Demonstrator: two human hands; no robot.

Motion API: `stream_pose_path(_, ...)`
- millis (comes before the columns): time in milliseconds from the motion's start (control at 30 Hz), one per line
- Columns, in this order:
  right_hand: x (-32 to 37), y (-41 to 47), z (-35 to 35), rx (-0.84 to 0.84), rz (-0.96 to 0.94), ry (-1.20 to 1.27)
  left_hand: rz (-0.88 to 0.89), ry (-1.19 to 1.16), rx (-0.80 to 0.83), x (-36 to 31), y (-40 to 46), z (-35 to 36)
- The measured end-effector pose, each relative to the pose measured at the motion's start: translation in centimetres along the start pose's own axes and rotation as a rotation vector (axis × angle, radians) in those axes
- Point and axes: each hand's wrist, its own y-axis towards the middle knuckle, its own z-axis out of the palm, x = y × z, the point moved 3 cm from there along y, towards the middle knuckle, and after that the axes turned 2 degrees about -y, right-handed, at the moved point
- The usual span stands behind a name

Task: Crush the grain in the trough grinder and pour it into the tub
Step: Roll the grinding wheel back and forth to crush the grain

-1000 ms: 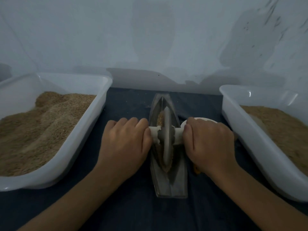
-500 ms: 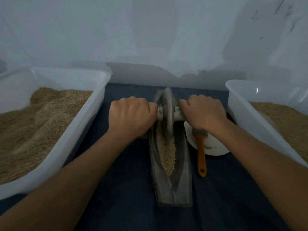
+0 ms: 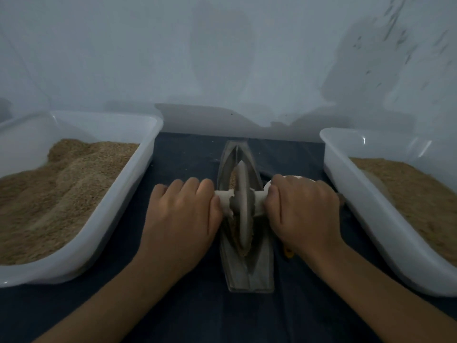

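left hand [image 3: 181, 216], right hand [image 3: 305, 211] knuckles-up, gripping wheel axle [image 3: 258, 202] over trough [image 3: 247, 266]

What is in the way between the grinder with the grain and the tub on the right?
Between the trough grinder and the right tub lie the right hand on the axle, a white dish behind it, and an orange-tipped tool peeking out underneath. All sit low, so lifting the trough over them looks possible.
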Motion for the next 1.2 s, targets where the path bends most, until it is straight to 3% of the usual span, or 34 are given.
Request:
stream_pose_path(167,-0.1,1.9,1.1,-0.012,-0.077,0.017,-0.027,-0.015,0.037,0.4,0.1,0.3)
stream_pose_path(267,-1.0,4.5,3.0,0.128,-0.038,-0.014,-0.049,0.092,0.082,0.7,2.0,1.7)
stream_pose_path(433,-2.9,8.3,6.7,0.387,-0.024,-0.118,0.136,0.245,0.225,1.6,5.8,5.1)
stream_pose_path(533,-3.3,9.2,7.4,0.484,0.089,-0.06,0.06,0.237,0.285,2.6,8.9,6.4)
stream_pose_path(633,-2.6,8.7,6.6,0.418,0.133,-0.065,0.063,0.213,0.303,2.4,8.7,6.1)
stream_pose_path(767,-1.1,5.2,3.5,0.219,0.114,-0.086,0.171,0.153,0.201,1.3,4.7,3.3)
stream_pose_path(967,-0.1,-0.7,-0.2,-0.003,0.056,0.067,0.039,-0.009,0.02,-0.1,0.5,-0.3)
stream_pose_path(1200,0.1,1.4,1.0,0.037,0.021,-0.09,0.018,-0.045,0.049,1.1,2.4,2.0)
